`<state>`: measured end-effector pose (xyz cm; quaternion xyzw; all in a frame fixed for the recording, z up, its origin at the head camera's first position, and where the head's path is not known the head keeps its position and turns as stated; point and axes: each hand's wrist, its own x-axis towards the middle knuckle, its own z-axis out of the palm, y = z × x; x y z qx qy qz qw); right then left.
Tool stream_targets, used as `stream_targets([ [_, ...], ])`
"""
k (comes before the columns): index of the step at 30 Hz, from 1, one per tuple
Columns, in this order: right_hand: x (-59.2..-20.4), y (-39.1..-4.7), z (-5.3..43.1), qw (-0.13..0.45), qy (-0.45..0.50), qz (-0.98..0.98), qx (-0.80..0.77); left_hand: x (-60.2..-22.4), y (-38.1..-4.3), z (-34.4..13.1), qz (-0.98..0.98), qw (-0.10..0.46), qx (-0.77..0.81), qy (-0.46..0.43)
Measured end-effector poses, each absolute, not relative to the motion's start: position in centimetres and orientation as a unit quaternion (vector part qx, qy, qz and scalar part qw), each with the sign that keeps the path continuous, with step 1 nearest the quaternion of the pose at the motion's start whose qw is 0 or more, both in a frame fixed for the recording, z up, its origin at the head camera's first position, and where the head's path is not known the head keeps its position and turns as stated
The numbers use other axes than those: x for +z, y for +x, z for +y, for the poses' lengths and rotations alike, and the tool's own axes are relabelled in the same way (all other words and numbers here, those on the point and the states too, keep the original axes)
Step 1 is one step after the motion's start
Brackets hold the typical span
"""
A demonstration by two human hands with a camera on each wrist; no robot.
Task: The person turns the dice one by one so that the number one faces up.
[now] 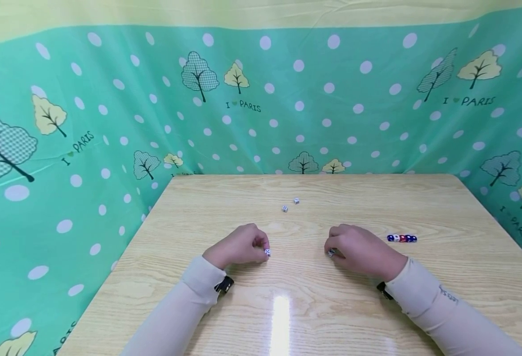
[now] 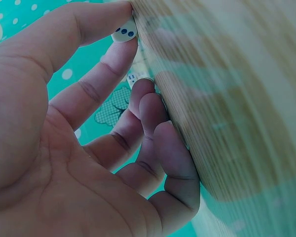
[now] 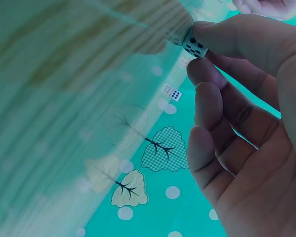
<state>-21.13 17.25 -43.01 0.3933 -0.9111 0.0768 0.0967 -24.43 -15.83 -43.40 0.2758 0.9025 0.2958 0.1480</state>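
My left hand [image 1: 245,245] pinches a white die [image 1: 267,252] between thumb and index finger, low over the wooden table. The left wrist view shows dark blue pips on that die [image 2: 124,32], with the other fingers curled against the tabletop. Across from it, my right hand [image 1: 360,248] pinches another white die [image 1: 331,252] with dark pips. In the right wrist view this die [image 3: 194,45] sits at the thumb tip, close to the table surface. Two more white dice, a nearer one [image 1: 285,208] and a farther one [image 1: 296,200], lie beyond the hands near the middle.
A short row of blue, white and red dice [image 1: 402,238] lies to the right of my right hand. The wooden table [image 1: 225,198] reaches back to a green dotted curtain [image 1: 283,89], which also hangs along both sides.
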Motion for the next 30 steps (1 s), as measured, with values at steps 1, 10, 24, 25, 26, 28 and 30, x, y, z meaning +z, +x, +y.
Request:
stream_targets([
  [1,-43.02,-21.12,17.25,0.097,0.393,-0.911,0.076,-43.39,-24.41,-15.83,0.903,0.148,0.296,0.275],
  [10,-42.78,-21.05,17.31,0.084,0.364,-0.922,0.098,-43.50,-24.42,-15.87,0.906,0.145,0.290,0.271],
  [24,-42.92,-21.37,17.75,0.018,0.313,-0.937,0.156,-43.47,-24.44,-15.88,0.907,0.144,0.289,0.270],
  [25,-42.94,-21.39,17.80,0.016,0.313,-0.936,0.157,-43.46,-24.42,-15.87,0.907,0.145,0.289,0.270],
  [26,-42.96,-21.41,17.83,0.014,0.313,-0.936,0.158,-43.45,-24.43,-15.87,0.907,0.144,0.289,0.269],
  [28,-42.95,-21.42,17.85,0.012,0.313,-0.936,0.158,-43.42,-24.42,-15.87,0.907,0.143,0.289,0.270],
  [30,-42.93,-21.41,17.86,0.010,0.314,-0.936,0.160,-43.36,-24.41,-15.88,0.907,0.143,0.288,0.270],
])
